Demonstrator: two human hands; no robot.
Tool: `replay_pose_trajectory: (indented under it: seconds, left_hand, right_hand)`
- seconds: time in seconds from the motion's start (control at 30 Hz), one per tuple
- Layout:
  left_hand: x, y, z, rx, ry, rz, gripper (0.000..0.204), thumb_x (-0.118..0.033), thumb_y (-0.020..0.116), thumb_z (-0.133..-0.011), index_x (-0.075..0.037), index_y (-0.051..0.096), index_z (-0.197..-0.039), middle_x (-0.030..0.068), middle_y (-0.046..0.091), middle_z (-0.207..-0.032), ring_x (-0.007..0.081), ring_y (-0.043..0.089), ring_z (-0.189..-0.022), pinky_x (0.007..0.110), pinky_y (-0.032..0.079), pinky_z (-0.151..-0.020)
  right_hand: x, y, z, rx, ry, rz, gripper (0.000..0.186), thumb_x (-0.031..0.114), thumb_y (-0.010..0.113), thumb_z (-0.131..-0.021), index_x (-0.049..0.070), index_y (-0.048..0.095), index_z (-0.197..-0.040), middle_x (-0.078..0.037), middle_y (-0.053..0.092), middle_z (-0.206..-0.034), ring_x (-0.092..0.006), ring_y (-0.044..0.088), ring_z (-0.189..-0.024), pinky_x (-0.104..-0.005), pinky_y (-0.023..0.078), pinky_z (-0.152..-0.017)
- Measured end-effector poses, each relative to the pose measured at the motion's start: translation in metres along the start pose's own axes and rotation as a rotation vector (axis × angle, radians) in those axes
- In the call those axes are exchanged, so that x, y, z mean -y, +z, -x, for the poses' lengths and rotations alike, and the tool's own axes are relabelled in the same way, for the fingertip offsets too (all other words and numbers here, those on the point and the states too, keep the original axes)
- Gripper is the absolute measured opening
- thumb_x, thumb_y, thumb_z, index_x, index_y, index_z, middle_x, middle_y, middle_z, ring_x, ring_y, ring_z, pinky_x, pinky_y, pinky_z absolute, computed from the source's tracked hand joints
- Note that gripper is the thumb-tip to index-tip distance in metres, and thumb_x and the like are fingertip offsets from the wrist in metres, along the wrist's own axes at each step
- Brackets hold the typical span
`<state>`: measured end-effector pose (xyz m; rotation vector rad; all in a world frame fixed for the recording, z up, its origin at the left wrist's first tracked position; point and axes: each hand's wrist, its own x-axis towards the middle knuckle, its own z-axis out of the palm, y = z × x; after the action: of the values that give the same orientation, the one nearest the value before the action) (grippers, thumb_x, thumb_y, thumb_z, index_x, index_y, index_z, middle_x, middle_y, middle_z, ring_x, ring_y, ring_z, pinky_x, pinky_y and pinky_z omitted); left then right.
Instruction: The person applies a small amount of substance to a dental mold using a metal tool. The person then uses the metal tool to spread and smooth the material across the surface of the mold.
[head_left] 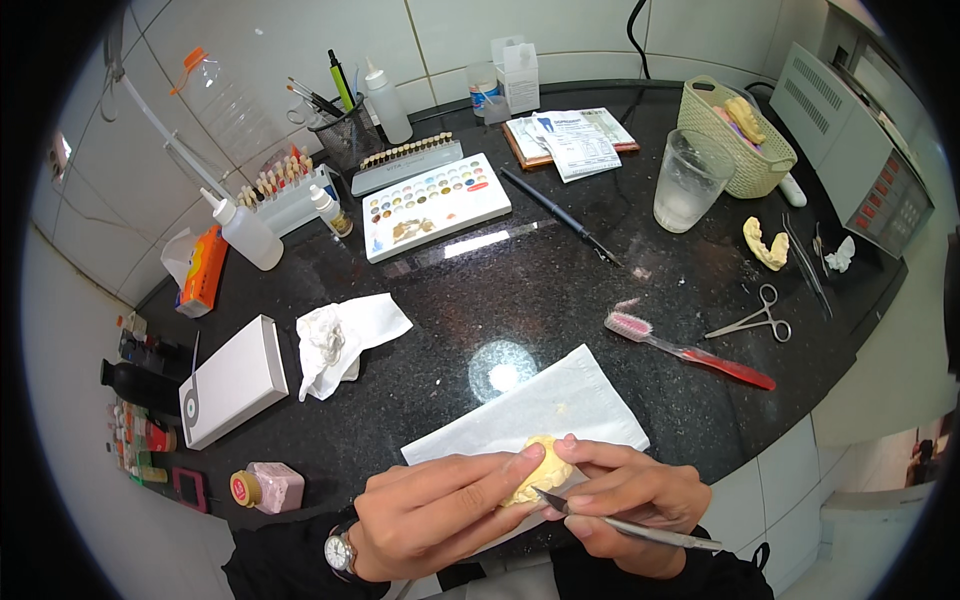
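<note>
Close to the counter's near edge, my left hand grips a pale yellow plaster dental model, thumb on top and fingers beneath. My right hand is closed round a slim metal craft knife. The knife's pointed blade touches or nearly touches the model's lower edge, and the right fingertips rest against the model's far side. Under both hands lies a folded white paper towel with a few yellow crumbs on it. The model's underside is hidden by my fingers.
A red toothbrush, scissor-handled forceps and another plaster model lie to the right. A plastic cup stands behind them. To the left are crumpled tissue, a white box and a pink jar. A palette sits farther back.
</note>
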<state>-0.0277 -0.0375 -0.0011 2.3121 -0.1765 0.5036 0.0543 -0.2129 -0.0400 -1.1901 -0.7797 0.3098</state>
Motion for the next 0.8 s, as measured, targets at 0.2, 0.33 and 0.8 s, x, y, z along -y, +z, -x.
replay_pose_trajectory:
  seconds: [0.2, 0.33, 0.8]
  left_hand:
    - [-0.0024, -0.0013, 0.0006, 0.006, 0.005, 0.011, 0.042, -0.007, 0.078, -0.068, 0.000, 0.066, -0.107, 0.0167, 0.068, -0.088, 0.0214, 0.069, -0.071, 0.025, 0.054, -0.057]
    - [-0.0026, -0.0014, 0.0006, 0.018, -0.005, -0.011, 0.042, -0.008, 0.078, -0.068, 0.000, 0.066, -0.107, 0.0170, 0.068, -0.088, 0.0218, 0.069, -0.070, 0.025, 0.054, -0.057]
    - [-0.0025, -0.0023, 0.0007, 0.037, -0.016, 0.016, 0.042, -0.008, 0.077, -0.070, 0.000, 0.065, -0.108, 0.0171, 0.068, -0.089, 0.0215, 0.069, -0.072, 0.025, 0.055, -0.056]
  right_hand:
    - [-0.0027, 0.0025, 0.0021, -0.042, -0.108, 0.041, 0.014, 0.003, 0.067, -0.080, 0.000, 0.057, -0.090, -0.021, 0.067, -0.078, -0.0301, 0.064, -0.096, -0.0442, 0.042, -0.098]
    - [-0.0037, 0.0010, 0.0000, -0.025, -0.134, 0.091, 0.014, 0.005, 0.067, -0.081, 0.000, 0.057, -0.090, -0.018, 0.068, -0.077, -0.0292, 0.065, -0.096, -0.0451, 0.041, -0.099]
    - [-0.0042, 0.0009, 0.0000, -0.031, -0.117, 0.088, 0.014, 0.005, 0.070, -0.079, 0.001, 0.059, -0.087, -0.017, 0.068, -0.079, -0.0299, 0.063, -0.100, -0.0438, 0.046, -0.094]
